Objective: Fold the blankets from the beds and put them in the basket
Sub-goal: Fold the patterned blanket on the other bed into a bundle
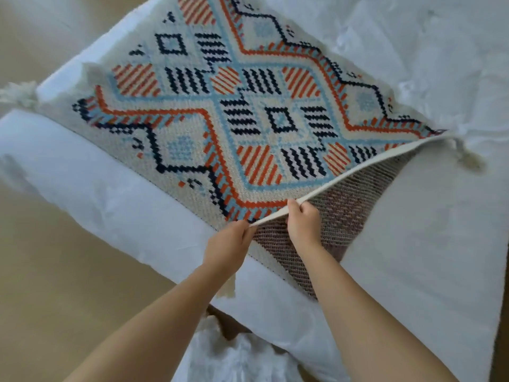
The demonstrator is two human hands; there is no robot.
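your left hand [230, 244] and right hand [303, 223] each pinch the near edge of the blanket [248, 111], fingers curled round the hem, the two hands close together. the hold raises that edge off the bed [115, 194], so the darker underside shows beneath, probably to free a flap you can carry over for a fold. the rest of the blanket lies spread on the bed, with a tassel [469, 158] at its right corner. gripped this narrowly, the edge will likely sag toward the corners. no basket is in view.
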